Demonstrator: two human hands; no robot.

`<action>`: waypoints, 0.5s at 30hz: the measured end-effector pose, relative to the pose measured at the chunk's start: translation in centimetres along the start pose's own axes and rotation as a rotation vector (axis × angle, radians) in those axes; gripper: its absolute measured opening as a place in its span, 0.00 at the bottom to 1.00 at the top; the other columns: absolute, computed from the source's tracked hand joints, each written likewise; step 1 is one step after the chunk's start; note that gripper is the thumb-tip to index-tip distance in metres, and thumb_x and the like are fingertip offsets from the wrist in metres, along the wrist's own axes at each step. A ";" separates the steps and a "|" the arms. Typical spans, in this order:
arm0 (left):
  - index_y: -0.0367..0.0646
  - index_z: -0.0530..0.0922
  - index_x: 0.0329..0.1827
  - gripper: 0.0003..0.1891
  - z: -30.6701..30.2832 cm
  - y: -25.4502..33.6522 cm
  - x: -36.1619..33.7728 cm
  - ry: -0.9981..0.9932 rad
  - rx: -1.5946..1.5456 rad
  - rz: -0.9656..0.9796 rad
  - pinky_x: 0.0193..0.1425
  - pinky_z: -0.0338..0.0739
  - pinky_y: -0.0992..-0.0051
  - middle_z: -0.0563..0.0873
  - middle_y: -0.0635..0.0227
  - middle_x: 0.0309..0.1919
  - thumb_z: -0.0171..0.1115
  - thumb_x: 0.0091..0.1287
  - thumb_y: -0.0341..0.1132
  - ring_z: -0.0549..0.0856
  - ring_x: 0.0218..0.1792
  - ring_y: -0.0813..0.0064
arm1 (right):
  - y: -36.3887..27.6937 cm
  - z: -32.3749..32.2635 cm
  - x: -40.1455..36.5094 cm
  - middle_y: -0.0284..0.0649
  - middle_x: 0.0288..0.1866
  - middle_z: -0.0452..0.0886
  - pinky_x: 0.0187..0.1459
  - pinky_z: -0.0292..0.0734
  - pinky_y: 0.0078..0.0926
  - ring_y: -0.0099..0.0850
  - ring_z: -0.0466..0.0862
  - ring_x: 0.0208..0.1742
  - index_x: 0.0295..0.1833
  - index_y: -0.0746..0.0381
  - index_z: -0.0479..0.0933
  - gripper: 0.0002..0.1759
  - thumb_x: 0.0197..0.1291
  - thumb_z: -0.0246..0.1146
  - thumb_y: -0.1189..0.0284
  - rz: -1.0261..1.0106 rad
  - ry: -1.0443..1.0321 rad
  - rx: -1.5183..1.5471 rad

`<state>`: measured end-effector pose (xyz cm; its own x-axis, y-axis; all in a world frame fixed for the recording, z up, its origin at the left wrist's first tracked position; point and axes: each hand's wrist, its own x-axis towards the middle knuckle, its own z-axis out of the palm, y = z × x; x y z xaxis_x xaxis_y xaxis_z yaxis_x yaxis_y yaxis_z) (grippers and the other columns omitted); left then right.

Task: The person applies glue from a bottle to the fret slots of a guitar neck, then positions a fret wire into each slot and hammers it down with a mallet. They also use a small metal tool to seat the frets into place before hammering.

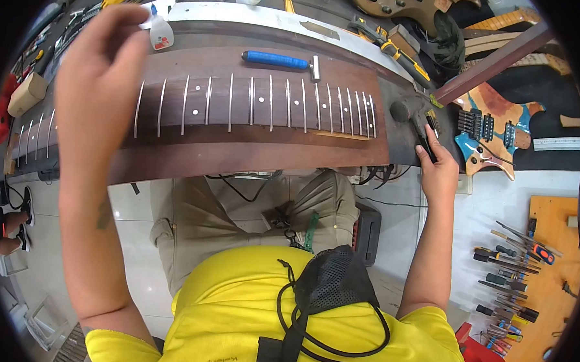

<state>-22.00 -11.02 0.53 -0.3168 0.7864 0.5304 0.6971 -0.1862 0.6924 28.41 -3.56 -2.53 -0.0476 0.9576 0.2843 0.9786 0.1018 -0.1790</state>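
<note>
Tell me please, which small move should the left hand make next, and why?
Probably lower the left hand onto the guitar neck to steady it: that hand is raised, the right hand holds a black-handled tool, and metal strips stick out past the neck's edge.

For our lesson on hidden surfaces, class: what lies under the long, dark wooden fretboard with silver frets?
A flat, reddish-brown panel, apparently wooden, shows on both long sides of the dark fretboard. Whatever lies directly beneath is covered, so it cannot be seen.
</note>
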 end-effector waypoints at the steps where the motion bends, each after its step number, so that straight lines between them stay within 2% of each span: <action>1: 0.34 0.83 0.58 0.13 -0.8 -1.2 -0.1 0.013 -0.001 -0.032 0.64 0.74 0.77 0.87 0.69 0.50 0.62 0.76 0.31 0.83 0.54 0.79 | 0.2 0.2 0.0 0.47 0.47 0.88 0.50 0.80 0.35 0.43 0.87 0.45 0.72 0.40 0.80 0.29 0.66 0.72 0.67 -0.013 0.001 0.044; 2: 0.34 0.82 0.59 0.13 -1.4 -2.2 -0.1 0.031 -0.001 -0.065 0.65 0.74 0.77 0.87 0.68 0.51 0.63 0.76 0.31 0.83 0.55 0.79 | 0.2 0.3 0.1 0.49 0.52 0.89 0.53 0.81 0.36 0.45 0.89 0.51 0.73 0.40 0.79 0.29 0.67 0.71 0.67 -0.031 0.002 0.088; 3: 0.34 0.82 0.59 0.13 -1.9 -2.9 0.0 0.035 0.000 -0.068 0.65 0.74 0.77 0.87 0.68 0.51 0.63 0.76 0.31 0.83 0.55 0.79 | 0.0 0.2 0.2 0.49 0.52 0.89 0.53 0.81 0.36 0.45 0.89 0.51 0.73 0.40 0.79 0.29 0.67 0.71 0.67 -0.037 0.002 0.087; 5: 0.34 0.82 0.60 0.14 -2.3 -4.1 0.1 -0.003 0.065 -0.142 0.66 0.73 0.77 0.86 0.68 0.53 0.63 0.76 0.31 0.82 0.57 0.79 | -0.5 -0.1 0.1 0.52 0.60 0.87 0.59 0.80 0.38 0.50 0.87 0.60 0.76 0.41 0.76 0.30 0.69 0.69 0.67 0.016 -0.071 0.075; 9: 0.36 0.80 0.64 0.17 -2.8 -6.0 1.6 -0.095 0.142 -0.170 0.64 0.74 0.76 0.85 0.67 0.53 0.63 0.76 0.33 0.82 0.54 0.78 | -0.6 -0.1 0.4 0.54 0.60 0.86 0.60 0.79 0.41 0.53 0.86 0.61 0.78 0.43 0.72 0.31 0.71 0.66 0.66 -0.085 -0.080 -0.001; 14: 0.40 0.78 0.68 0.23 -2.0 -6.1 2.6 -0.067 0.209 -0.140 0.59 0.77 0.75 0.85 0.64 0.55 0.66 0.73 0.39 0.83 0.51 0.77 | -2.2 -0.3 0.7 0.55 0.58 0.86 0.59 0.79 0.47 0.56 0.85 0.61 0.78 0.46 0.71 0.28 0.75 0.61 0.62 0.041 -0.158 -0.138; 15: 0.39 0.78 0.68 0.25 -1.6 -4.8 2.5 -0.121 0.206 -0.196 0.58 0.77 0.74 0.85 0.62 0.57 0.67 0.71 0.40 0.83 0.51 0.76 | -2.2 -0.3 0.7 0.55 0.58 0.86 0.59 0.79 0.47 0.56 0.85 0.61 0.78 0.46 0.71 0.28 0.75 0.61 0.62 0.039 -0.156 -0.141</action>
<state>-27.19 -9.09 -0.66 -0.3880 0.8621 0.3260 0.7499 0.0896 0.6555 26.25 -3.19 -1.62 -0.0287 0.9913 0.1286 0.9981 0.0354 -0.0499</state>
